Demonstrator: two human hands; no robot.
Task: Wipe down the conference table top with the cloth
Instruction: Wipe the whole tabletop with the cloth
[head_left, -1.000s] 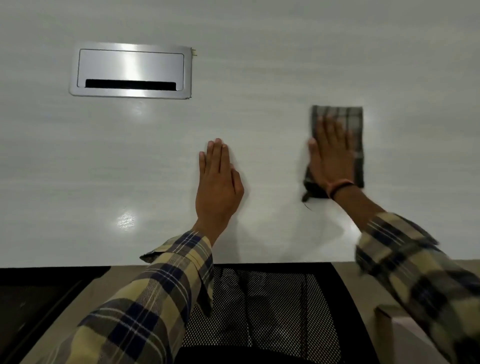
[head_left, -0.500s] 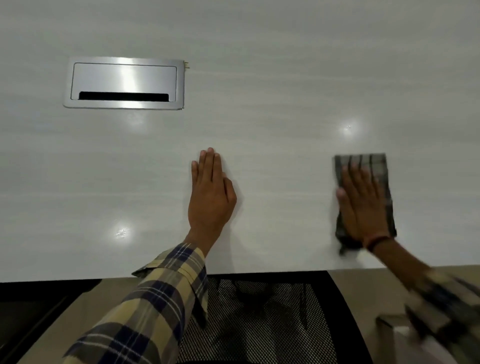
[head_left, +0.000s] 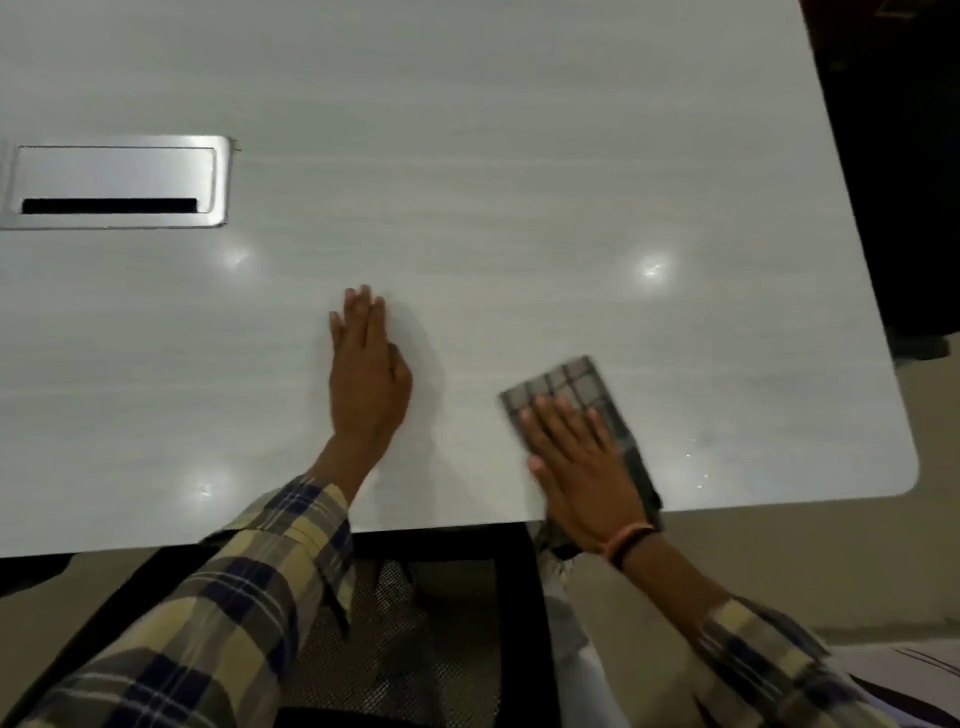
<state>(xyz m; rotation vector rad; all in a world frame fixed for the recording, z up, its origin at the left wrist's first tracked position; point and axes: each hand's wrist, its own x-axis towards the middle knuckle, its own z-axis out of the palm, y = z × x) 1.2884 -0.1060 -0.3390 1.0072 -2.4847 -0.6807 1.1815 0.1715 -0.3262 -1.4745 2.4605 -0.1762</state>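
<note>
At 6 o'clock, a black mesh chair back (head_left: 415, 623) sits under the table edge, flanked by plaid flannel sleeves (head_left: 218, 613). The right hand (head_left: 576, 462), fingers straight and slightly spread, presses flat on a folded grey checked cloth (head_left: 576, 382) at 4 o'clock, whose near end overhangs the edge. The left hand (head_left: 366, 374) lies flat at centre, fingers straight and together, on the glossy pale wood-grain conference table top (head_left: 519, 182) with its rounded corner. At 10 o'clock, a rectangular brushed-metal cable box (head_left: 111, 171) shows a dark slot.
</note>
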